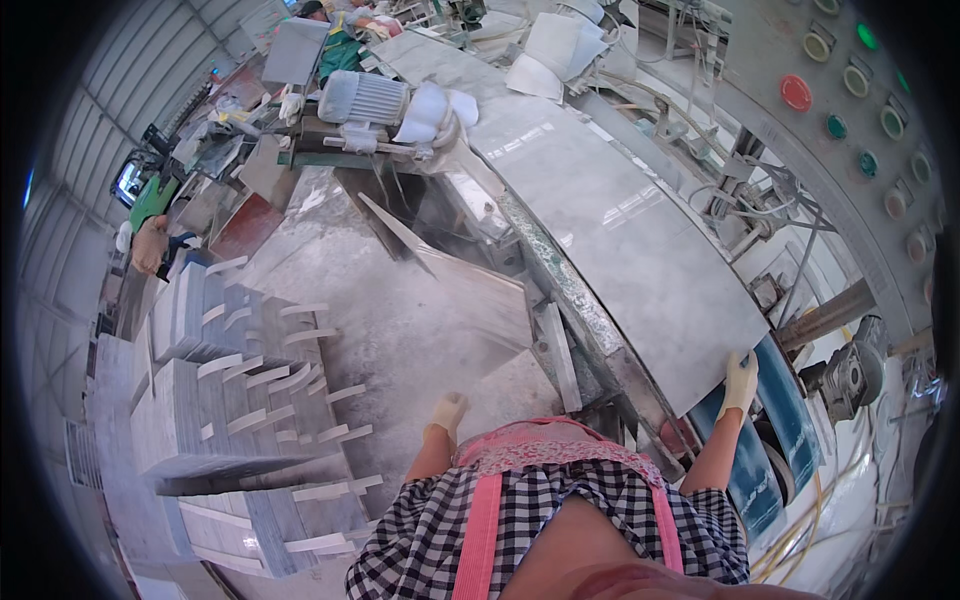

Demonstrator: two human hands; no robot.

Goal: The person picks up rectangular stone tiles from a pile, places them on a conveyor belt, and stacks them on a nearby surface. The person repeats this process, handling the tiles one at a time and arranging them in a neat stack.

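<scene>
A long, glossy pale grey stone slab (630, 250) lies along the conveyor on my right. Over its near end, my right hand (740, 384), in a cream glove, grips the edge, its fingertips at the slab's rim. My left hand (447, 414), gloved the same way, hangs low near my waist, above the dusty floor. Its fingers look curled in, and I see nothing in them. A blue conveyor belt (748, 480) shows under and beyond the slab's near end, next to my right forearm.
Stacked stone slabs with pale spacer strips (215, 400) stand on my left. A motor (362, 98) sits by the conveyor's far left side. A control panel with coloured buttons (840, 120) looms at the upper right. Broken slab pieces (480, 290) lean ahead. A person in green (152, 205) is far left.
</scene>
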